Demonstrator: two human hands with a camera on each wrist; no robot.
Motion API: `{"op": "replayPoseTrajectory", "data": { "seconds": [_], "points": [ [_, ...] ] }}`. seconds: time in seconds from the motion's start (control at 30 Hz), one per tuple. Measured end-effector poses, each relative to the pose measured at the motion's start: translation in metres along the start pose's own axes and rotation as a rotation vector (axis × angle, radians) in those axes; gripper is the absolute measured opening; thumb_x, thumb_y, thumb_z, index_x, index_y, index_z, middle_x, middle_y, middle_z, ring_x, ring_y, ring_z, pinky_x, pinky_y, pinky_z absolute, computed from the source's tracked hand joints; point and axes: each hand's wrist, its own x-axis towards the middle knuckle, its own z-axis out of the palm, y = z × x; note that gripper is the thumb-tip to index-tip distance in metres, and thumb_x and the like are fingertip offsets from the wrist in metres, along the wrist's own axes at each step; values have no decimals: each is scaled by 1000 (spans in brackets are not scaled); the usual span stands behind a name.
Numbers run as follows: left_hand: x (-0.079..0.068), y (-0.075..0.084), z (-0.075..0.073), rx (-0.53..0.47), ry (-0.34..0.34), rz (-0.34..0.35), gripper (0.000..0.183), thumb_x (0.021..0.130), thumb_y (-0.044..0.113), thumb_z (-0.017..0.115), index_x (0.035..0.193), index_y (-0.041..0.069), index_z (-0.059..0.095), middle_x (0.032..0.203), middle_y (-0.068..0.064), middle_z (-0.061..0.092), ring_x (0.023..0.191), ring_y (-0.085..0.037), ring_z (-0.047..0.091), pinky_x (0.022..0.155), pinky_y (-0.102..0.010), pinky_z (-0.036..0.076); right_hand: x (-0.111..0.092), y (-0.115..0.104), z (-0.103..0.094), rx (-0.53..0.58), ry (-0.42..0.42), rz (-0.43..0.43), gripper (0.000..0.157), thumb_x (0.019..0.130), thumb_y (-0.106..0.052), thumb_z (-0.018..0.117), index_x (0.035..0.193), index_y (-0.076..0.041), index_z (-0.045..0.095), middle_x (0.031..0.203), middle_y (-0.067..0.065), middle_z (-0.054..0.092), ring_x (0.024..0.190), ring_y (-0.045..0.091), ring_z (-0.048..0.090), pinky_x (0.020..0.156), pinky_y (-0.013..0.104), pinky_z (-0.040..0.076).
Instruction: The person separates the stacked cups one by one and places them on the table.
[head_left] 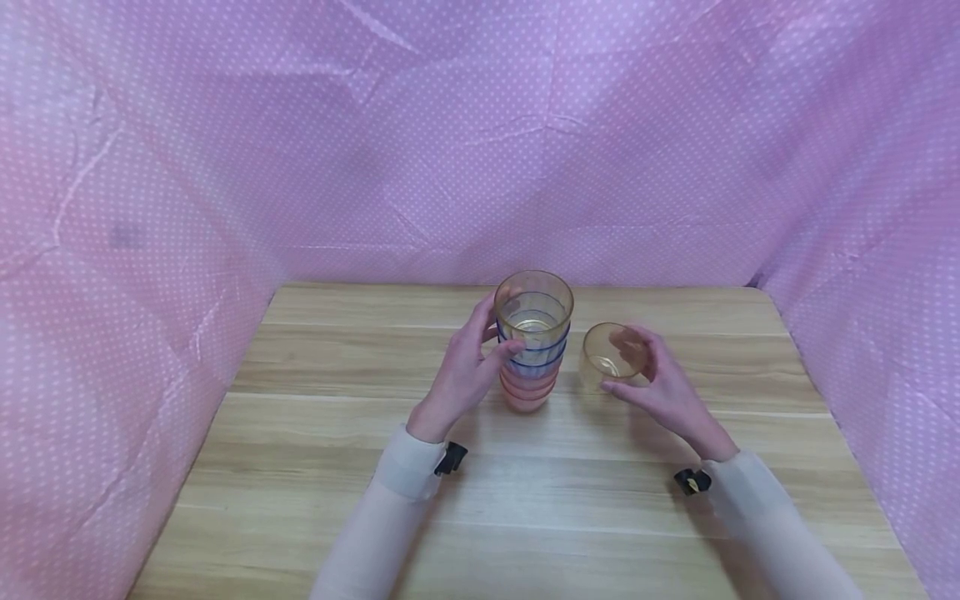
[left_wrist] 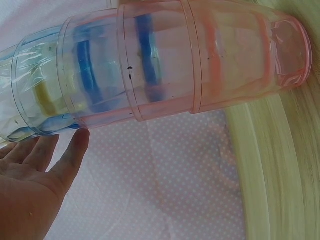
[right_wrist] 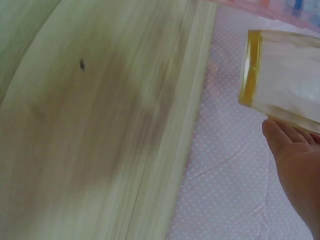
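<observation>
Biggest thing in your shot is the pink-purple polka-dot fabric (head_left: 450,125), then the pale wood-grain tabletop (head_left: 300,467). Next, your tall stack of nested clear plastic cups (head_left: 542,357): amber on top, blue mid-stack, pink at the bottom, long axis roughly upright. Your left hand (head_left: 467,360) is wrapped round its upper part, thumb on the near side. Your right hand (head_left: 670,398) holds 1 loose amber see-through plastic cup (head_left: 609,354) by its sides, mouth up, seemingly off the tabletop. Key relation imo: that cup's just right of the stack, apart from it, rim looking lower than the stack's top, so from your right hand the stack's leftward.
</observation>
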Motion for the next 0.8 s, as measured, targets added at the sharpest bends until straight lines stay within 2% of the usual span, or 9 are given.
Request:
{"op": "replayPoseTrajectory", "data": {
  "seconds": [0.13,0.37,0.43,0.53,0.63,0.8],
  "points": [
    [0,0,0,3,3,2,96,91,72,45,157,3,36,149,-19,56,135,-33,56,106,-46,54,2,5,-1,-38,-41,20,90,83,-2,86,154,-1,32,155,22,47,143,43,41,110,9,37],
    [-1,-1,1,-4,6,8,95,92,72,46,157,3,36,151,-17,55,135,-31,56,106,-44,54,5,11,-2,-68,-83,58,89,83,-11,88,154,-3,34,154,18,49,139,39,48,107,11,41],
    [-1,-1,1,-6,7,9,94,92,71,46,157,3,36,151,-16,55,135,-31,56,106,-44,54,6,11,-3,-81,-96,73,90,83,-14,89,154,-3,35,153,18,50,138,38,49,111,18,42],
    [-1,-2,1,-5,7,9,94,92,71,46,157,3,36,151,-16,54,136,-31,55,106,-45,54,7,13,-3,-92,-112,98,90,83,-17,89,153,-5,36,152,18,50,138,39,49,118,37,42],
    [-2,-1,1,-3,6,8,94,92,71,46,157,4,35,151,-16,54,136,-31,55,106,-45,54,9,14,-4,-92,-125,106,90,82,-16,90,153,-4,35,153,19,49,139,42,48,118,53,38],
    [-2,-1,1,1,2,1,95,92,72,46,157,4,35,150,-17,55,136,-31,55,107,-45,54,10,17,-4,-76,-137,124,90,81,-16,90,152,-4,35,154,20,47,141,45,45,118,56,36]
  ]
}}
